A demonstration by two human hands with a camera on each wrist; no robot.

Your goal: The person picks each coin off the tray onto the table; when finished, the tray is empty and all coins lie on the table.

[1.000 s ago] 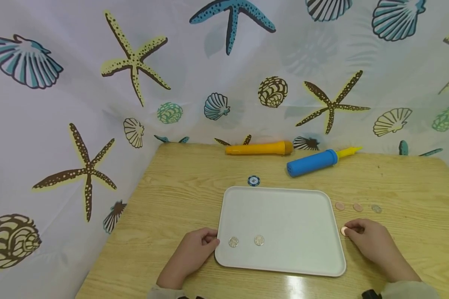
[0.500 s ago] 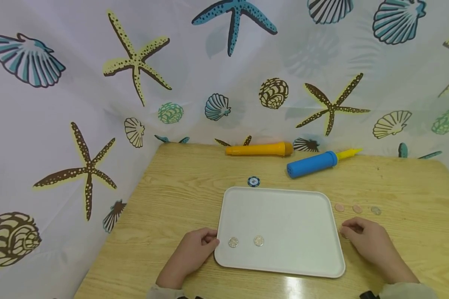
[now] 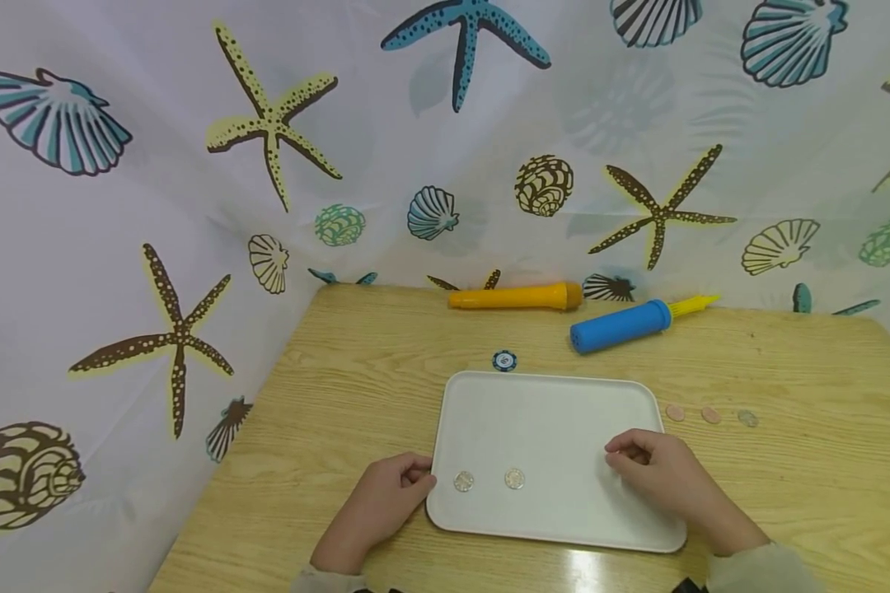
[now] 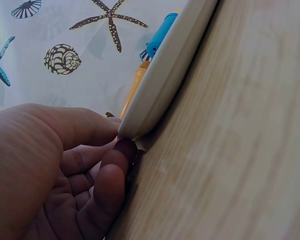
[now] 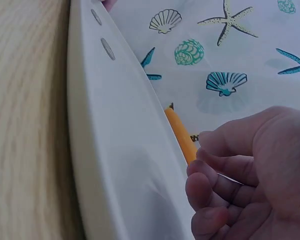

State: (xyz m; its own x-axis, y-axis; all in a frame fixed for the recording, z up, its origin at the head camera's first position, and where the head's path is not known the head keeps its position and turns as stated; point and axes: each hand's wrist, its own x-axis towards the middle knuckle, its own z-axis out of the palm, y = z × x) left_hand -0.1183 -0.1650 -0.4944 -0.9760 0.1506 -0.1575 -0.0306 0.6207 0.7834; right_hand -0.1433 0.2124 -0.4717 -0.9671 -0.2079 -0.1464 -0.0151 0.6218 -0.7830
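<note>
Right hand (image 3: 656, 478) has come over the tray (image 3: 541, 420), whether grasping I can't tell; left hand (image 3: 387, 498) pinches its rim; blue pump (image 3: 620, 327) beyond.

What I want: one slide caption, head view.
Left hand holds the white tray bearing two coins; right hand hovers over it.

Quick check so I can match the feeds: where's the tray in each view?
Head: tray below and right of centre, lying flat.
Left wrist: tray seen nearly edge-on, slanting from left of centre up to the top edge.
Right wrist: tray running from top edge to bottom edge, mostly left of centre.
Shared landmark: the orange stick, beyond the tray in all three.
</note>
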